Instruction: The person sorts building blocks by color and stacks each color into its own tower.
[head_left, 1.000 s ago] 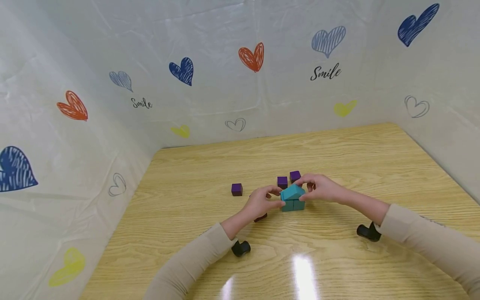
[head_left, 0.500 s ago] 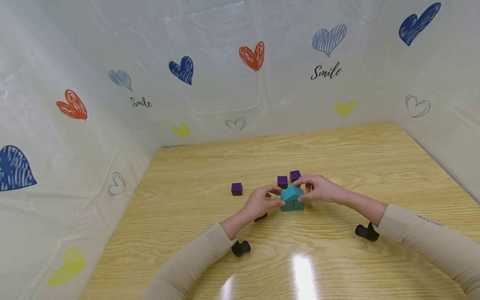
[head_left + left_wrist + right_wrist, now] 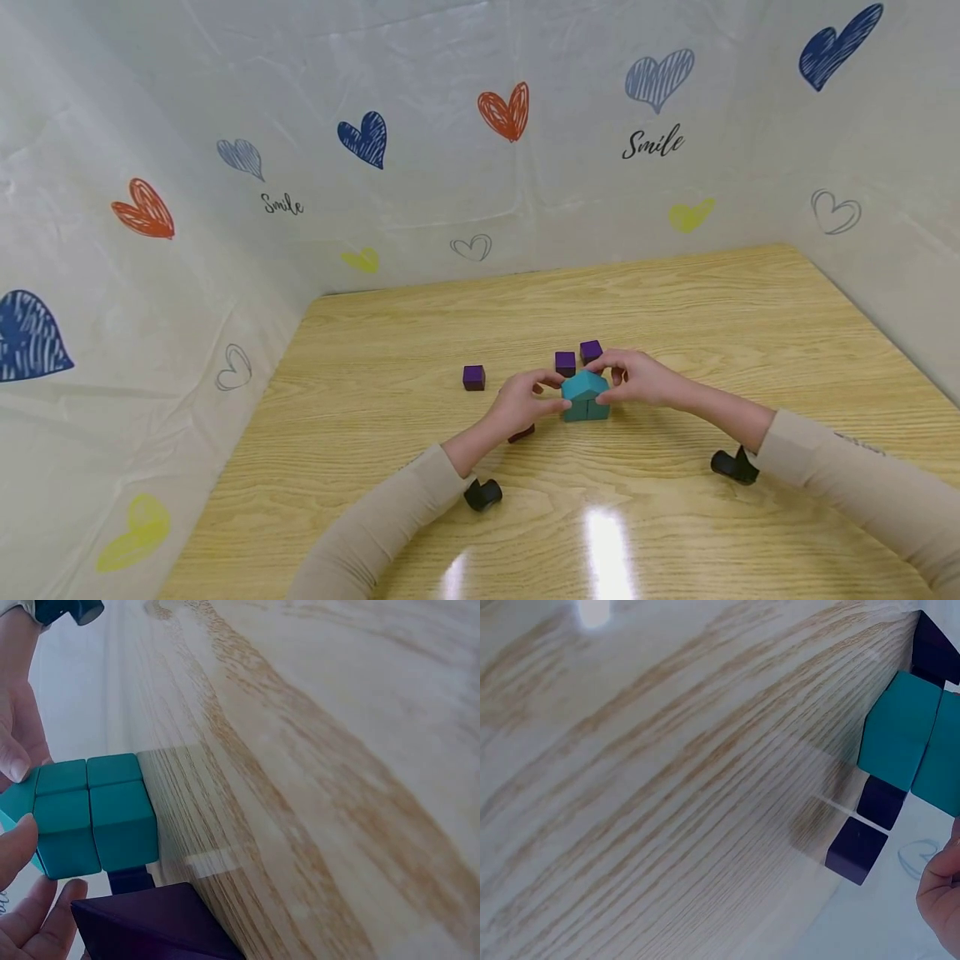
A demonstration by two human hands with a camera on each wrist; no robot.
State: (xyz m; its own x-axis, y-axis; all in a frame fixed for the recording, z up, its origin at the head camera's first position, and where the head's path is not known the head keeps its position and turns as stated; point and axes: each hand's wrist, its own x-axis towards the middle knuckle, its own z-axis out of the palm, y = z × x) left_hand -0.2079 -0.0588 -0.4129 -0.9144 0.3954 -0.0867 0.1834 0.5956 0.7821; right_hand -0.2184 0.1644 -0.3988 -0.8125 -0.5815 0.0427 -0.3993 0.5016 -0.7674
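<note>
A teal triangular-prism block [image 3: 583, 385] lies like a roof across a stack of teal cubes [image 3: 576, 411]. In the left wrist view the cubes [image 3: 124, 825] stand two high, side by side. From the left, my left hand [image 3: 522, 405] pinches the roof block, thumb in front and fingers behind. My right hand [image 3: 643, 378] grips its right end in the same way, the thumb on the front face. A purple wedge-shaped block [image 3: 157, 926] sits beside the stack, mostly covered by my left hand in the head view.
Behind the stack stand two purple cubes [image 3: 566, 363], close together. Another purple cube [image 3: 473, 377] is apart to the left. Black wrist-worn devices [image 3: 482, 496] hang under both sleeves. A white sheet printed with hearts [image 3: 504, 112] borders the wooden table [image 3: 390, 333].
The roof block has shifted slightly and now sits evenly over the cubes. My right thumb has slid a little left on its front. The left hand has barely moved.
</note>
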